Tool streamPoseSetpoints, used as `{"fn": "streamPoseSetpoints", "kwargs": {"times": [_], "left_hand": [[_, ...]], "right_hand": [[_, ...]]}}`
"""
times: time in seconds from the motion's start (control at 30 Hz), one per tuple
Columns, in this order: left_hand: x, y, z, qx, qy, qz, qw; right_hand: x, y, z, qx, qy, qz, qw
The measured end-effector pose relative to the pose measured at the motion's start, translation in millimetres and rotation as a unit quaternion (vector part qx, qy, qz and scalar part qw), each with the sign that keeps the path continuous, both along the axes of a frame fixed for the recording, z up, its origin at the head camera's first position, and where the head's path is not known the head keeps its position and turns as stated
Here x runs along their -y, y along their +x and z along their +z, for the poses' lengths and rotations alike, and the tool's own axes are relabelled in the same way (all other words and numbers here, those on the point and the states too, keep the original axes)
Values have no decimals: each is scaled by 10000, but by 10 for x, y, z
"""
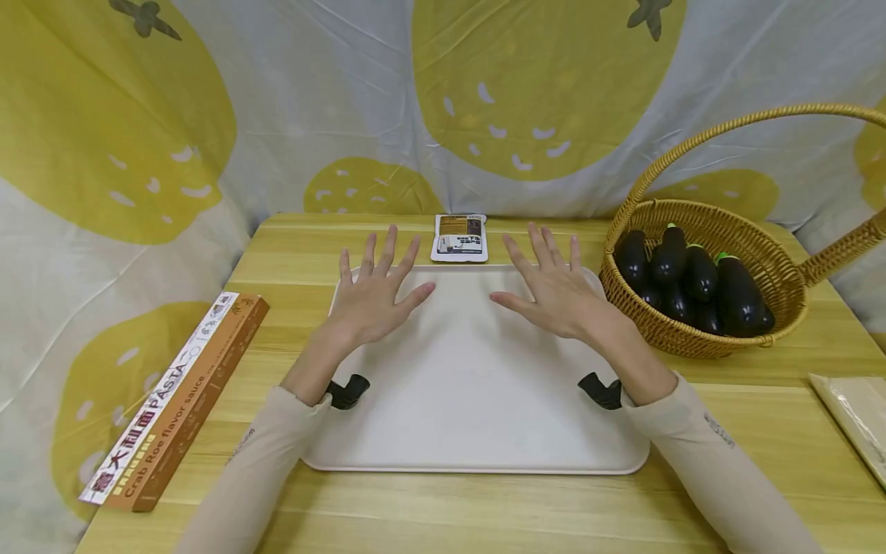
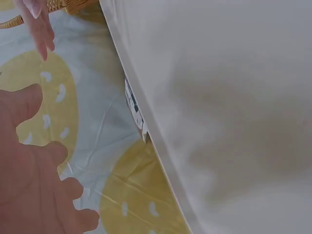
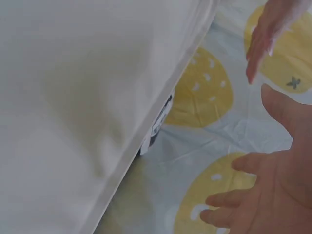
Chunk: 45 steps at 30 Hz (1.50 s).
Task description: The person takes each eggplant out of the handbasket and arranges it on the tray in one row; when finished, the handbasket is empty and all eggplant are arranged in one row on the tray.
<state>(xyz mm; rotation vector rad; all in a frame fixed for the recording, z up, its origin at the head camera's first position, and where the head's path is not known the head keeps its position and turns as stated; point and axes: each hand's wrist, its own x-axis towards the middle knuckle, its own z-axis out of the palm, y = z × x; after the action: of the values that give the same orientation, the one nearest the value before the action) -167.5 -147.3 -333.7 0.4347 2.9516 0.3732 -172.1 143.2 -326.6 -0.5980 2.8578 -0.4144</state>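
Both hands hover palm down over a white tray (image 1: pixel 477 415), fingers spread and holding nothing. In the head view the left hand (image 1: pixel 377 296) is above the tray's upper left part, the right hand (image 1: pixel 554 292) above its upper right part. A small printed packet (image 1: pixel 460 238) lies just behind the tray's far edge, between the two hands. The left wrist view shows the left palm (image 2: pixel 39 170) with fingers apart beside the tray (image 2: pixel 234 97); the right wrist view shows the right palm (image 3: pixel 278 180) likewise, away from the tray (image 3: pixel 73 97).
An orange and white pasta box (image 1: pixel 176 404) lies slanted on the table (image 1: pixel 443 512) at the left. At the right stands a wicker basket (image 1: pixel 699 346) with a tall handle, holding several eggplants (image 1: pixel 741 296). A clear-wrapped beige package (image 1: pixel 854 423) lies at the right edge. Patterned cloth hangs behind.
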Motion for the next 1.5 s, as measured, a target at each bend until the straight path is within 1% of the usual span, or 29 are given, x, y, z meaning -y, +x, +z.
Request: {"fn": "streamPoseSetpoints", "kwargs": {"times": [0.1,0.2,0.4,0.53,0.6,0.8,0.87,1.07,1.27,1.5], "left_hand": [[130,3,9,120,61,36,9999],[268,21,26,341,157,60,9993],[515,92,63,902,221,135,9956],[649,110,41,1130,260,189,9931],[717,110,17,1209,351,218,9918],[896,114,-21,1502,399,270,9875],[944,121,-20,1676,351,265,9849],[1062,123,-80,2050,412,122,9778],[1121,106,-148,2252,584,44,9726],[1186,99,-185,2397,811,16,9675]], "right_hand": [[-19,15,14,28,0,5,10000],[-39,33,29,49,8,14,10000],[-85,52,66,63,-67,-21,10000],[-113,49,85,71,-165,-64,9998],[-121,54,93,116,-217,-50,9997],[-153,87,123,163,-268,-12,9995],[-164,97,135,171,-277,-3,9995],[-187,131,171,168,-280,34,9995],[-203,174,200,214,-305,59,9993],[-269,228,259,282,-261,24,9993]]}}
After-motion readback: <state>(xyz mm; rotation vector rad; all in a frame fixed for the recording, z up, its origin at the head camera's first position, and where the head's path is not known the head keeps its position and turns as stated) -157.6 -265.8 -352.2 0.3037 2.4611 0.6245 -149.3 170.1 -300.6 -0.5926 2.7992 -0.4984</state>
